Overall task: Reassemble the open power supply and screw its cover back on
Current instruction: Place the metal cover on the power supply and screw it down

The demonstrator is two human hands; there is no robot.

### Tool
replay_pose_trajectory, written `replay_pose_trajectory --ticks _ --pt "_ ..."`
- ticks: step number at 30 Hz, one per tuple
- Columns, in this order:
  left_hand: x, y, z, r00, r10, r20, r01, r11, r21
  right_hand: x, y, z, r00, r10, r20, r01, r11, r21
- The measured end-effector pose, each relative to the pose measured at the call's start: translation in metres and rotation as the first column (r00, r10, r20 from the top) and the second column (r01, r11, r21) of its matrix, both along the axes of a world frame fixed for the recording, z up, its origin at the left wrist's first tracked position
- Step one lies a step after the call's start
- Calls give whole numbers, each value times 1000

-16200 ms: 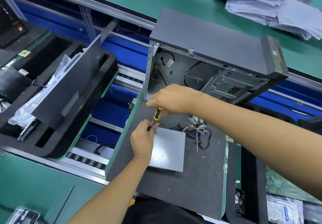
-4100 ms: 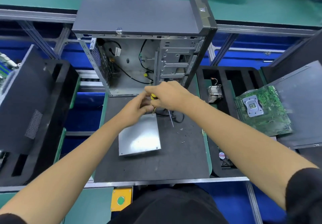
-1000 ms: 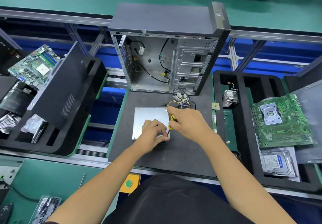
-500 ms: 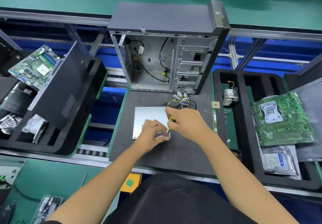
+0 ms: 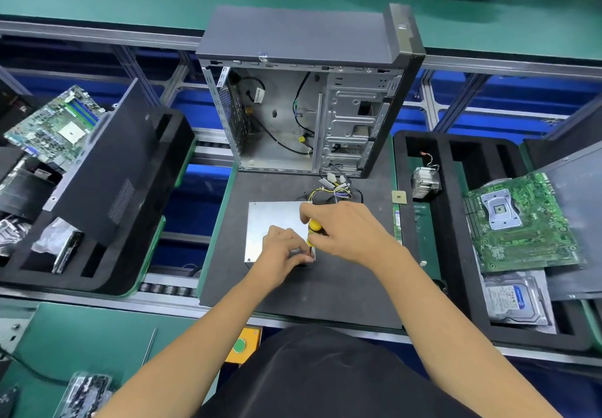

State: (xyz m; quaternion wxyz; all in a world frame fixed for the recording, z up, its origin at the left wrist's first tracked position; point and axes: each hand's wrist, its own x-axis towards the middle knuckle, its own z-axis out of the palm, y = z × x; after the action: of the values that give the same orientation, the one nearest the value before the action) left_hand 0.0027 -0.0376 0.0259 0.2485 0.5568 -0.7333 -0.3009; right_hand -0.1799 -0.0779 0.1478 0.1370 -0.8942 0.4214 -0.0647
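The silver power supply (image 5: 272, 222) lies flat on the dark mat (image 5: 325, 284), cover side up. Its bundle of cables (image 5: 332, 189) trails off its far edge. My right hand (image 5: 348, 232) grips a yellow-and-black screwdriver (image 5: 314, 228), held upright with its tip at the near right corner of the cover. My left hand (image 5: 285, 251) rests on that corner, fingertips pinched around the screwdriver tip; the screw itself is hidden under my fingers.
An open PC case (image 5: 303, 98) stands at the back of the mat. Black foam trays sit on both sides: the left tray (image 5: 97, 222) holds a side panel, the right tray (image 5: 456, 255) a green motherboard (image 5: 521, 222), heatsink (image 5: 425, 181) and hard drive (image 5: 511, 300). A CPU chip (image 5: 399, 197) lies by the mat edge.
Over the last second both hands stay at the near right corner of the cover. Earlier the screwdriver worked at other corners of the cover.
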Motion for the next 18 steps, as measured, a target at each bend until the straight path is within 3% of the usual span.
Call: replay_pose_trajectory --ticks 4,8,13,18 --pt "-1 -1 1 1000 -7 -21 8 999 39 6 -1 -7 998 -65 -6 65 998 12" --pt "-3 0 5 978 79 -193 -57 992 117 7 -6 -11 979 -193 -67 187 979 -81" --pt "-2 0 0 988 40 -149 -28 996 79 1 -4 1 998 -59 19 59 997 -45" --pt "2 -1 -7 997 -1 -80 7 997 79 5 -3 8 999 22 -27 -24 996 -86"
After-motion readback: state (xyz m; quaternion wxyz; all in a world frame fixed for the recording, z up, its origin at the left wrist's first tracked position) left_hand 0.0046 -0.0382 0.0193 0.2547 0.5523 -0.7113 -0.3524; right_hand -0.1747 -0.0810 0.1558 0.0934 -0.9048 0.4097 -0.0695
